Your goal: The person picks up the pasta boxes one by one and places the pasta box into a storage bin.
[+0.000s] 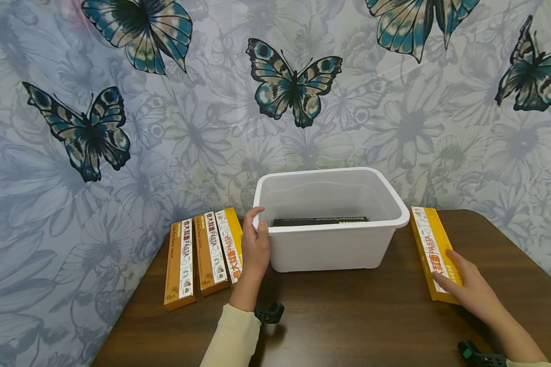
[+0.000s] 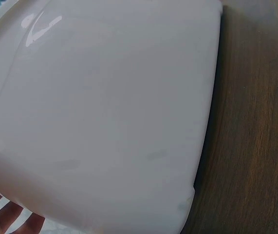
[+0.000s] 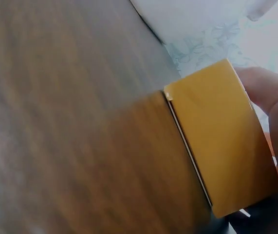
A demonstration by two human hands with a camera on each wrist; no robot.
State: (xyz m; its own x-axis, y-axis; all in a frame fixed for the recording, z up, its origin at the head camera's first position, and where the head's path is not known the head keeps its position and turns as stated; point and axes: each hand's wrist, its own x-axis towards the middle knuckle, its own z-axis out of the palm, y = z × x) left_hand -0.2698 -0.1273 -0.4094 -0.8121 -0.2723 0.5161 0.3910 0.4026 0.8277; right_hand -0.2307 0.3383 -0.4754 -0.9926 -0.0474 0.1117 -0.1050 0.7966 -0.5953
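Note:
A white plastic bin (image 1: 332, 250) stands on the table, and my left hand (image 1: 255, 250) grips its left front rim with the thumb over the edge. The left wrist view is filled by the bin's smooth wall (image 2: 114, 107), with fingertips (image 2: 5, 214) at its lower left. Inside the bin lies a dark box (image 1: 319, 221) with pale lettering, mostly hidden by the front wall. To the right of the bin, my right hand (image 1: 470, 285) holds the near end of a yellow pasta box (image 1: 429, 244). In the right wrist view this box's plain end (image 3: 221, 141) faces the camera, close over the tabletop.
Left of the bin, three more pasta boxes lie side by side: two orange-brown ones (image 1: 173, 270) (image 1: 205, 250) and a yellow one (image 1: 231, 219) partly behind my left hand. The brown wooden table (image 1: 340, 316) meets a butterfly-patterned wall covering (image 1: 202, 127) at the back.

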